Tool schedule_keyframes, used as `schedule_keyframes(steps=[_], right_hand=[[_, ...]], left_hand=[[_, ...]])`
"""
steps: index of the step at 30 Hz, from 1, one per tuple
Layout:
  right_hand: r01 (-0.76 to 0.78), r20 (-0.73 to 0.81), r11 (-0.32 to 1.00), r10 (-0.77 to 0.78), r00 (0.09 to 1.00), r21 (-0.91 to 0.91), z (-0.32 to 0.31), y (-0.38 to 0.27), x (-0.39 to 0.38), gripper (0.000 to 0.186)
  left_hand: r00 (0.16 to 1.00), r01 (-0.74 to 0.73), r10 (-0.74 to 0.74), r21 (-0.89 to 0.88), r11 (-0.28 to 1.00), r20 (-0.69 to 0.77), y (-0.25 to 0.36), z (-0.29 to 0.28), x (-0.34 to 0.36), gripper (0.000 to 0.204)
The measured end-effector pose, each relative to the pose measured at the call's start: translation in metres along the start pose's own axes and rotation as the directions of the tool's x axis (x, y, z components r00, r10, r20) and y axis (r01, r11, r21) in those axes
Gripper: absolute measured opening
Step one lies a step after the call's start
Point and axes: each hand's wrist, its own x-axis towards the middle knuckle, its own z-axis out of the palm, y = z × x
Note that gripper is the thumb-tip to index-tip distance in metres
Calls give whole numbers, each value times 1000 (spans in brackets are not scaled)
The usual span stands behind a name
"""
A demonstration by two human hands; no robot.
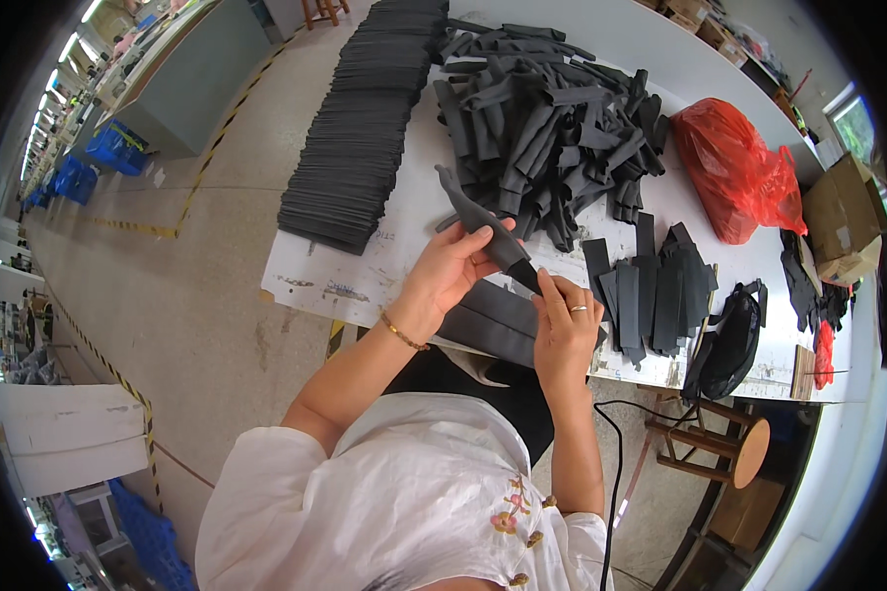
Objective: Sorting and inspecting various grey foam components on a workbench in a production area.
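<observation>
Between my hands is a dark grey fabric piece [479,219], raised above the table's front edge, with a narrow black strip [522,274] at its lower end. My left hand [445,264] has its fingers closed around the grey piece, thumb on top. My right hand [563,330] pinches the black strip. Beneath them, long flat dark grey pieces [488,330] lie along the edge. A tall, neat stack of grey pieces [345,133] stands at the left, a loose heap of folded ones [537,123] behind my hands, and flat black strips [646,295] at the right.
The white table [320,284] also holds a red plastic bag [719,163], a black pouch [729,345] and a cardboard box [838,212]. A wooden stool [744,448] and a black cable [616,443] are at the lower right. Workbenches and blue crates [118,148] stand at the left.
</observation>
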Motion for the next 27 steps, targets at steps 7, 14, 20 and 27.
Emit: schedule_keyframes(steps=[7,14,20,27], right_hand=[[50,16,996,-49,999,-79,-2,1,2,37],[38,64,998,-35,997,-43,-4,1,3,36],[87,50,985,-80,996,-149,-10,0,9,39],[136,8,968,-137,991,-210,-2,-5,6,47]], left_hand=[[1000,-1,1,-25,1000,15,3,1,-2,24],[1000,23,-23,2,1000,13,3,4,-3,25],[998,27,-25,-27,999,51,3,6,-8,25],[993,-119,120,112,987,-7,-6,30,-28,37]])
